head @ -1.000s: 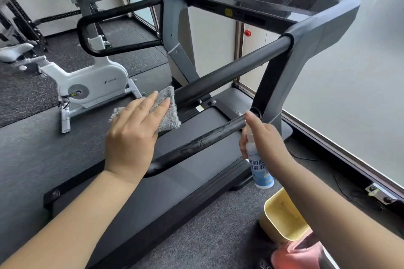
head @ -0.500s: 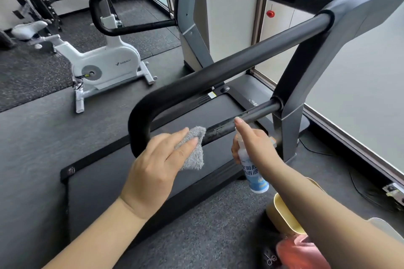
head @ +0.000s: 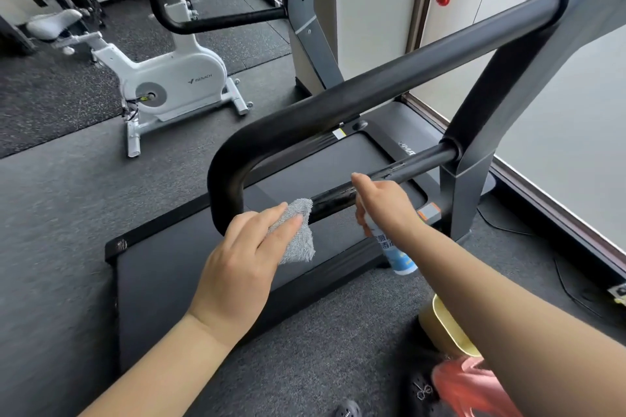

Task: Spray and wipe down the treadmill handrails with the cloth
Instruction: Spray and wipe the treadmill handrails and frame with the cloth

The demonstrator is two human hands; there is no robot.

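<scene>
The treadmill's near black handrail (head: 372, 95) runs from the grey upright down to a bend, then back along a thinner lower bar (head: 416, 167). My left hand (head: 247, 257) presses a grey fluffy cloth (head: 298, 240) against the lower bar close to the bend. My right hand (head: 389, 205) grips a white spray bottle (head: 394, 254) with a blue label, forefinger stretched over its top, right beside the lower bar. A far handrail (head: 203, 24) loops at the treadmill's other side.
The treadmill belt (head: 189, 274) lies below the rails. A white exercise bike (head: 169, 81) stands on the dark floor at the left. A yellow bin (head: 447, 328) and a pink item (head: 471, 386) sit at the lower right. A frosted glass wall (head: 576, 132) borders the right side.
The view has dropped and moved closer. My left hand with the cloth has shifted from the upper rail down to the lower bar near the bend. My right hand keeps the bottle by the lower bar.
</scene>
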